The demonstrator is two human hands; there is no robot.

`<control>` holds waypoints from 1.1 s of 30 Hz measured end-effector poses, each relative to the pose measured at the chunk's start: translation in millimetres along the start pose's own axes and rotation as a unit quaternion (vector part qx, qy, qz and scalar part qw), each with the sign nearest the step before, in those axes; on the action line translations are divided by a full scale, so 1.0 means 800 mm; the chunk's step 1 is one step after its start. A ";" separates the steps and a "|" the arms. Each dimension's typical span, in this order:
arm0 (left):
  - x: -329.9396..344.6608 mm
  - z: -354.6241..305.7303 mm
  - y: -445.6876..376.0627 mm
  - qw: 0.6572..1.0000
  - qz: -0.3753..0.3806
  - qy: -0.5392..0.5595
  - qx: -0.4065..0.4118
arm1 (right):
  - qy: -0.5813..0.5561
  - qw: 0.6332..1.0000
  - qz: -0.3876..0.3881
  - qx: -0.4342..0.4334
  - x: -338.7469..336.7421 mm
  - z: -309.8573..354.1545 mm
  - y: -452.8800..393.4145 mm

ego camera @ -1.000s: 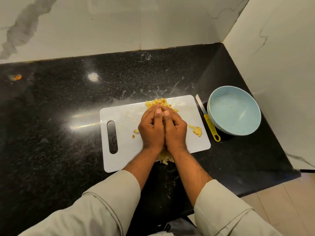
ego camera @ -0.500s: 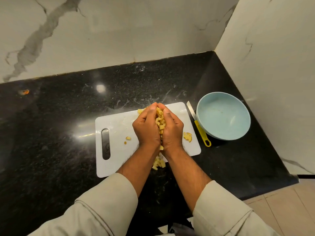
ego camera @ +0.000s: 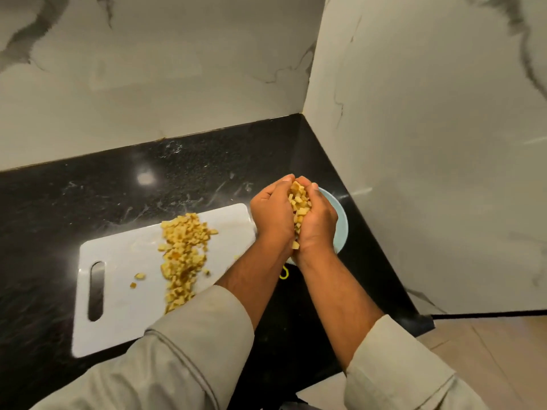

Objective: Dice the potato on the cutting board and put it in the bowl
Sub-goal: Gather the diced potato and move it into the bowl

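Lying on the black counter, the white cutting board, long axis running from 8 to 2 o'clock, handle slot at the 8 o'clock end. Stretching across the board from 12 to 6 o'clock, a strip of diced potato, reaching the near edge. Staying free, dark counter behind the board at 12 o'clock. Cupping together a heap of potato cubes, the left hand and the right hand, fingers curled around it, above the pale blue bowl at 3 o'clock of the board. Peeking below the wrists, a yellow handle loop.
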State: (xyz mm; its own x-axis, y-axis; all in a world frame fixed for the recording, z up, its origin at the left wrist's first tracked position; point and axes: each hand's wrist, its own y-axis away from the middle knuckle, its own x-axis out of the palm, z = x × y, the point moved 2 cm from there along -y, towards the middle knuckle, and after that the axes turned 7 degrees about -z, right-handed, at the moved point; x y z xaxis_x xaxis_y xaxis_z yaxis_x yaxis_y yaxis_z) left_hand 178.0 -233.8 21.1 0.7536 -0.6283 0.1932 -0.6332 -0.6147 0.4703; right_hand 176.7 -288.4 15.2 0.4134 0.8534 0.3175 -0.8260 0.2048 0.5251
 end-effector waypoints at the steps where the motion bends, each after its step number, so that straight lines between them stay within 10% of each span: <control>1: 0.009 0.007 -0.003 1.000 -0.013 -0.019 -0.004 | 0.003 1.000 -0.018 0.020 -0.005 0.002 -0.008; 18: 0.019 0.037 -0.044 0.983 -0.076 -0.048 0.159 | 0.168 0.971 -0.040 -0.165 -0.026 -0.005 -0.067; 33: -0.012 0.009 -0.032 0.965 0.125 -0.138 0.186 | 0.384 0.883 0.024 -0.268 -0.022 0.001 -0.032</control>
State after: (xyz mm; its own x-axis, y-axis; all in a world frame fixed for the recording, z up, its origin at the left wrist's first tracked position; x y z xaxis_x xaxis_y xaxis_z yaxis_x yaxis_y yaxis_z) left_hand 185.7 -215.6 0.6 0.5256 -0.8507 0.0002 -0.8475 -0.5237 0.0866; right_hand 190.7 -308.9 -2.9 0.1614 0.8985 -0.4083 -0.9834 0.1812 0.0100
